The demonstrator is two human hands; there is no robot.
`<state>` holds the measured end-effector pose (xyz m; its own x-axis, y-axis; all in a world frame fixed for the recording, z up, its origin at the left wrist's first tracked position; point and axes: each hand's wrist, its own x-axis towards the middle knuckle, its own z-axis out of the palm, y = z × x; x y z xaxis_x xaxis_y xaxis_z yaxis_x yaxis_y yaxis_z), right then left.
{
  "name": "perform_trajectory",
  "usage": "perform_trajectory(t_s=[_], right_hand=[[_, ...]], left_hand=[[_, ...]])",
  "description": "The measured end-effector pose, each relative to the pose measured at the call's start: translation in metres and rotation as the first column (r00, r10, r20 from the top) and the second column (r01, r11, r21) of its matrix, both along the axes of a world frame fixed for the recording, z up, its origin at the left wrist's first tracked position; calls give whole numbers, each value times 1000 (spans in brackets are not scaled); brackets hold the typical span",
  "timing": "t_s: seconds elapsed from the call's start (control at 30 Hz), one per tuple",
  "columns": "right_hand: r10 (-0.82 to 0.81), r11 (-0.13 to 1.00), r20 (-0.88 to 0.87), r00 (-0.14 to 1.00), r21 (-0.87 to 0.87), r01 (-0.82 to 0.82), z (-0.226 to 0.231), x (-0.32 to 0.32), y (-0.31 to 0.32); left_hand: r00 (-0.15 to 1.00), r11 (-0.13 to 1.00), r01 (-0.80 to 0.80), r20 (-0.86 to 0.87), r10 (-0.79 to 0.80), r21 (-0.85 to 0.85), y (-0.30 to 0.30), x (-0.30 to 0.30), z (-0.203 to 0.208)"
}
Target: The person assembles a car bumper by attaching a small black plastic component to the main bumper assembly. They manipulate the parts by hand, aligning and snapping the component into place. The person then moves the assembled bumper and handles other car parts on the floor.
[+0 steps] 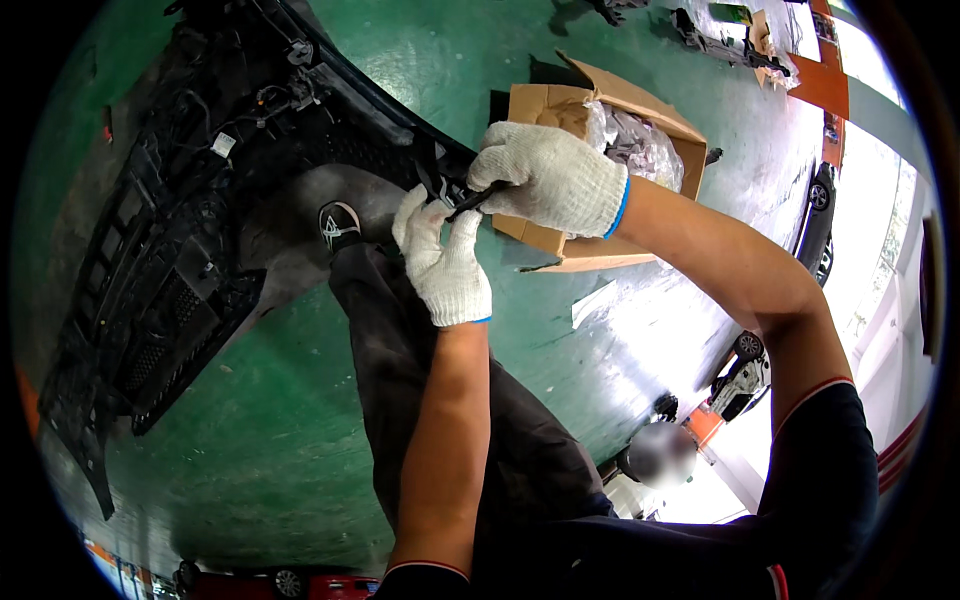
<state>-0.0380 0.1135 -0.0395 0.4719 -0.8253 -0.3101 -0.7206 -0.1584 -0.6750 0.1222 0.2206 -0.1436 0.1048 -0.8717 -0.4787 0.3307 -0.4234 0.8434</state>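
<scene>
A large black car bumper (375, 100) with clips, wiring and grilles on its inner side fills the left of the head view. Both my hands, in white knitted gloves, meet at its right end. My right hand (555, 175) is closed around a narrow dark piece (468, 204) that slants down to the left; whether it is a tool or a part of the bumper, I cannot tell. From below, my left hand (445, 268) reaches up, thumb and fingertips pinching around the lower end of that piece. The exact contact under the fingertips is partly hidden.
An open cardboard box (545, 108) with clear plastic-wrapped items (645, 150) stands behind my right hand. My shoe (339, 225) is beside the bumper on the green floor (290, 390). Another black car part (725, 45) lies far right. A person (662, 455) and vehicles are farther off.
</scene>
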Motion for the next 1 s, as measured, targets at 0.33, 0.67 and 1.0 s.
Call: perform_trajectory(t_s=[0.33, 0.67, 1.0], right_hand=[[-85, 992, 76, 994, 102, 77, 2, 3, -2], [-502, 864, 129, 855, 48, 500, 51, -7, 18], [-458, 476, -634, 623, 417, 774, -11, -124, 424]], left_hand=[[992, 1000, 0, 123, 3, -28, -5, 2, 16], [944, 988, 156, 292, -153, 12, -27, 23, 43], [762, 856, 426, 394, -514, 293, -21, 138, 60]])
